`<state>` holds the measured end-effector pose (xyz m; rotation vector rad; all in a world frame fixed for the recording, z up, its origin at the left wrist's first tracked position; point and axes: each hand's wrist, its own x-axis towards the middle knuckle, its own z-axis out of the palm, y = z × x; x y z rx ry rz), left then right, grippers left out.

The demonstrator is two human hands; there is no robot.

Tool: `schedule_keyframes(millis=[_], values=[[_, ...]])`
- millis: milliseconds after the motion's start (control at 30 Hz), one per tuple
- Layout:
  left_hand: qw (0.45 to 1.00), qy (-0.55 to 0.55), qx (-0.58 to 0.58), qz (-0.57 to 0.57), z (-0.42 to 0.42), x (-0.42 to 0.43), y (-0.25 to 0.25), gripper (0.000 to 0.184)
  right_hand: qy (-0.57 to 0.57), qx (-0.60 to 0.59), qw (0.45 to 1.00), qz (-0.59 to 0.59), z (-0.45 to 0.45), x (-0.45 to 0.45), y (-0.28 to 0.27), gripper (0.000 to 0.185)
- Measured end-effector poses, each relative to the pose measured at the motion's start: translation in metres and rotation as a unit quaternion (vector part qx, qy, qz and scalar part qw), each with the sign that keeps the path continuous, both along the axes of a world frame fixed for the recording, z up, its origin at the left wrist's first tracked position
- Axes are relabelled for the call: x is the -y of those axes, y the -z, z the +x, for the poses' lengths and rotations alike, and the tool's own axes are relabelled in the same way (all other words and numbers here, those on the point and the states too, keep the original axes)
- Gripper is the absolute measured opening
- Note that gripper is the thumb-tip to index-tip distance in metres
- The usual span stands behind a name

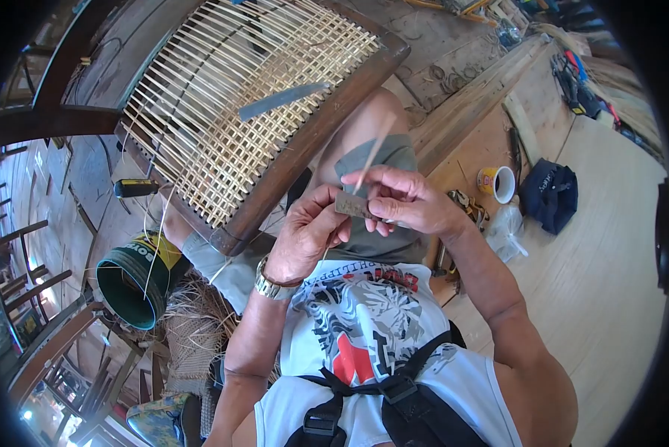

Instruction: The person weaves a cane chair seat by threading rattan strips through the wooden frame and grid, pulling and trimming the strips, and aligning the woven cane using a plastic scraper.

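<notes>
My left hand [310, 223], with a metal watch at the wrist, is closed in a pinch at a thin pale cane strip [374, 155]. The strip's blurred upper end sticks up past the fingers. My right hand [412, 200] is closed on a small flat metal blade [352, 205], thumb on top. The blade's end reaches the left fingertips, where it meets the strip; the exact contact is hidden. Beyond my hands lies a wooden chair frame [304, 160] with a partly woven cane seat [275, 97]. A flat grey metal strip [282, 100] rests on the weave.
A screwdriver [135, 188] lies at the frame's left corner. Below it, a green bucket [129, 294] stands beside cane scraps [200, 320]. On the right are a cup [503, 185], a dark cloth bag [550, 195], a clear plastic bag [507, 229] and wooden planks [483, 97].
</notes>
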<state>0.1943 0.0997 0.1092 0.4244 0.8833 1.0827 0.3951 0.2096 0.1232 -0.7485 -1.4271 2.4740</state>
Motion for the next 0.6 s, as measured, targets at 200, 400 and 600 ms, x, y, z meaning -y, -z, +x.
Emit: schedule_keyframes(millis=[200, 400, 600], values=[[0.997, -0.019, 0.069, -0.005, 0.005, 0.004, 0.008, 0.015, 0.004, 0.009, 1.000, -0.008, -0.004, -0.002, 0.003, 0.024], [0.999, -0.026, 0.032, 0.014, 0.007, 0.003, 0.011, 0.016, 0.026, 0.023, 0.999, 0.011, -0.005, -0.001, 0.002, 0.018], [0.996, -0.017, 0.085, -0.013, 0.011, 0.003, 0.011, 0.016, 0.041, 0.025, 0.998, 0.033, -0.001, -0.004, 0.004, 0.020]])
